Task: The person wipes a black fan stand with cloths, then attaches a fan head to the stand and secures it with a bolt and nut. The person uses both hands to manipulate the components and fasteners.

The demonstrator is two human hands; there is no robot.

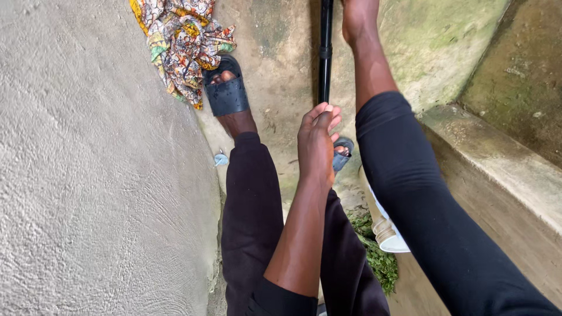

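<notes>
I look down a narrow concrete passage. My right hand [358, 20] is clamped round the black pole [325, 52] up high, likely to keep it upright; its lower end stands on the floor [275, 70] between my feet. My left hand [317, 143] hangs just beside the shaft, fingers gathered together, holding nothing, perhaps ready to steady it. A patterned cloth [181, 38] lies bunched by my black slide sandal [227, 88].

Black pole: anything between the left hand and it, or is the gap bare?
Head view: nothing lies between. The left hand has its fingertips at the lower end of the black pole; true contact cannot be told. The right hand grips higher up.
</notes>
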